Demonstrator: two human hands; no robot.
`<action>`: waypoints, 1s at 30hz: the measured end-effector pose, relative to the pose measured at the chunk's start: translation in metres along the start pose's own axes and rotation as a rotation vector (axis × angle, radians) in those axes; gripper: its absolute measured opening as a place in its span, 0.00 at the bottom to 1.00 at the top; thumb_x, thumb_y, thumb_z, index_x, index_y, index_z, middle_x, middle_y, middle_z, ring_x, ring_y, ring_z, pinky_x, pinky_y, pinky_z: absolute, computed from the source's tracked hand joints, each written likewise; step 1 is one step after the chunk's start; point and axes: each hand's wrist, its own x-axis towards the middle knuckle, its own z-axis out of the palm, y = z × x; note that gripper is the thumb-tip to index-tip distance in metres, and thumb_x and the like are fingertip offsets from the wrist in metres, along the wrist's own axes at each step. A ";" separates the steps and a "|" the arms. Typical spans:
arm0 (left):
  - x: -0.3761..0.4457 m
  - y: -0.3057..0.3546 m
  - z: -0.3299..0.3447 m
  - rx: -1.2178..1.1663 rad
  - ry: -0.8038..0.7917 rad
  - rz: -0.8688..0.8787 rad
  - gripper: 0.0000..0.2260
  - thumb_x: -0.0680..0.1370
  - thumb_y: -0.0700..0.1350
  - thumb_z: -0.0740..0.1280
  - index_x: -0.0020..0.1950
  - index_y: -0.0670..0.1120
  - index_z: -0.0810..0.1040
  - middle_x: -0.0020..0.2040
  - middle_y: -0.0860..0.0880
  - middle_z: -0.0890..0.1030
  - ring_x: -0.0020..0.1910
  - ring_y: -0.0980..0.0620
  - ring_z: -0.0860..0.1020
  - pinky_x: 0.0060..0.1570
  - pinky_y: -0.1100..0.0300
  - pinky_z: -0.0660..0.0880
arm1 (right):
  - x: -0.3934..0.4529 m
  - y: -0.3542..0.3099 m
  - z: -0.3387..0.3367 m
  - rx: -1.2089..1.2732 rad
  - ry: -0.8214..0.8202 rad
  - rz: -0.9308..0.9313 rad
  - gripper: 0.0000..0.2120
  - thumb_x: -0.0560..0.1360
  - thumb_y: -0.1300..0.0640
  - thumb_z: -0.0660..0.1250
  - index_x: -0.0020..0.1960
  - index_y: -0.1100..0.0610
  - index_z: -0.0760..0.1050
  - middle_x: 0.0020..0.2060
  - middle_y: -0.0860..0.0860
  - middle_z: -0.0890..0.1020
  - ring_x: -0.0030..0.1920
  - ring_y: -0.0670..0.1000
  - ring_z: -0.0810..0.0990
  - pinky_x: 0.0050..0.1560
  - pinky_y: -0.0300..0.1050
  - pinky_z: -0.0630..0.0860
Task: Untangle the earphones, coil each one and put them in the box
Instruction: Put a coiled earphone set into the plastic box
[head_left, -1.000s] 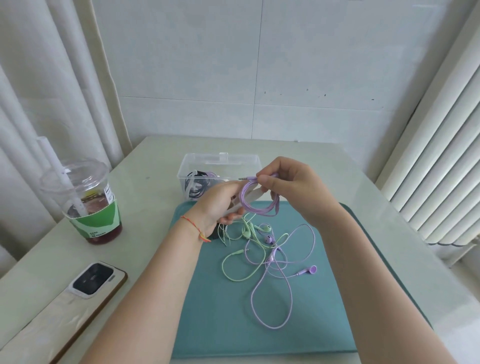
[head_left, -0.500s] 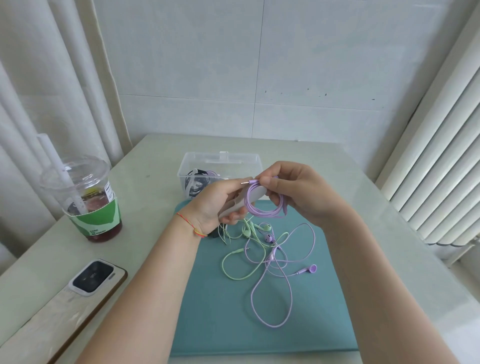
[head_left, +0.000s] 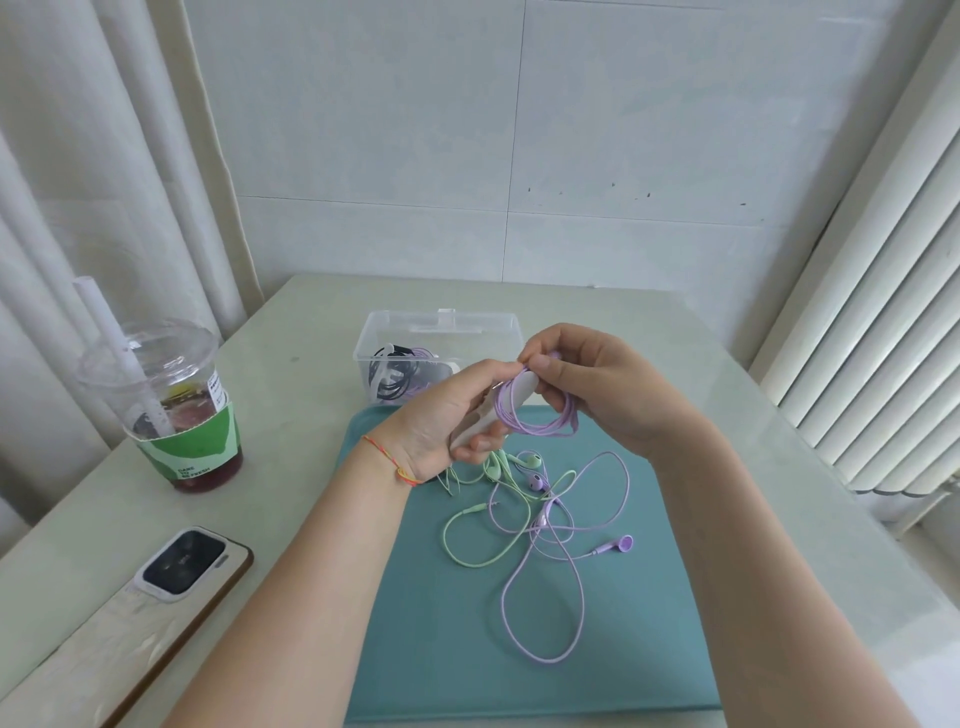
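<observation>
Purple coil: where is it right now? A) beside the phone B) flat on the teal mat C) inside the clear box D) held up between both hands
D: the purple coil hangs off the mat, looped around a pale tool gripped by the left hand, while the right hand pinches its top.

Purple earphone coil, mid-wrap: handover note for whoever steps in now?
Left hand grips a pale stick-like winder.
Right hand pinches the purple coil looped around the winder's tip.
Clear box behind the teal mat already holds coiled earphones, black among them.
Left: finish and box this coil; then the loose purple earphones and green earphones, tangled on the mat.
</observation>
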 end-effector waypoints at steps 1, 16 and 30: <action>0.000 0.000 0.000 -0.001 0.008 -0.003 0.12 0.73 0.56 0.64 0.37 0.50 0.69 0.29 0.49 0.67 0.24 0.54 0.61 0.25 0.62 0.48 | 0.000 0.000 0.000 0.020 -0.002 -0.001 0.03 0.79 0.66 0.63 0.49 0.61 0.74 0.34 0.54 0.75 0.32 0.50 0.70 0.33 0.37 0.69; 0.006 -0.001 -0.003 -0.294 0.046 0.128 0.11 0.80 0.49 0.58 0.42 0.50 0.77 0.28 0.49 0.69 0.24 0.56 0.61 0.24 0.65 0.50 | 0.003 0.004 0.013 0.089 0.049 0.069 0.04 0.80 0.66 0.61 0.50 0.62 0.74 0.40 0.57 0.81 0.37 0.53 0.76 0.42 0.46 0.72; 0.005 0.000 -0.006 -0.094 0.421 0.264 0.09 0.66 0.48 0.77 0.45 0.48 0.85 0.43 0.46 0.83 0.45 0.48 0.78 0.50 0.53 0.70 | 0.005 0.001 0.021 -0.221 0.142 0.098 0.04 0.77 0.65 0.65 0.50 0.59 0.77 0.36 0.52 0.82 0.34 0.48 0.74 0.34 0.37 0.72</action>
